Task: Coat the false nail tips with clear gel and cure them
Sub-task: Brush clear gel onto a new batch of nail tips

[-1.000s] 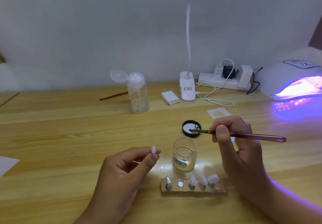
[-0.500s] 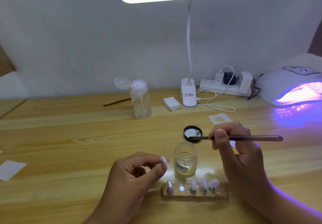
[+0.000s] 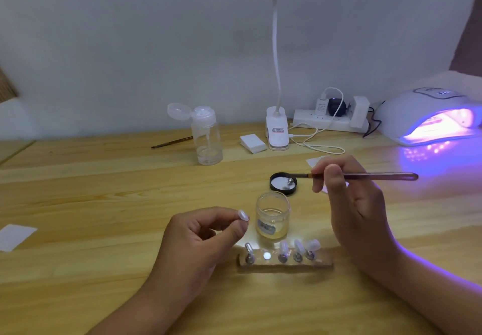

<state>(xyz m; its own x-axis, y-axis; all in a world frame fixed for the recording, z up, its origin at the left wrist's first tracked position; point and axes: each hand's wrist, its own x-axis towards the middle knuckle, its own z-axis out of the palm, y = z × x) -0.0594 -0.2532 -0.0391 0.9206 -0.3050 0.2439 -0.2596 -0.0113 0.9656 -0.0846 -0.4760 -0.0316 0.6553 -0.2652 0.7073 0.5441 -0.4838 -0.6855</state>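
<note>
No text is legible. The lamp clamp (image 3: pixel 277 131) label, beyond the right hand (image 3: pixel 349 204) fingers, and the gel jar (image 3: pixel 272 217) label, beside the left hand (image 3: pixel 198 235) fingers, are blurred.

Glass jar (image 3: pixel 272 217) — wood-grain table (image 3: pixel 104 204)

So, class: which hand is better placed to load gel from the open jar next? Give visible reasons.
Right. The right hand holds the brush, its tip over the black lid just behind the gel jar. The left hand is busy pinching a nail tip.
</note>
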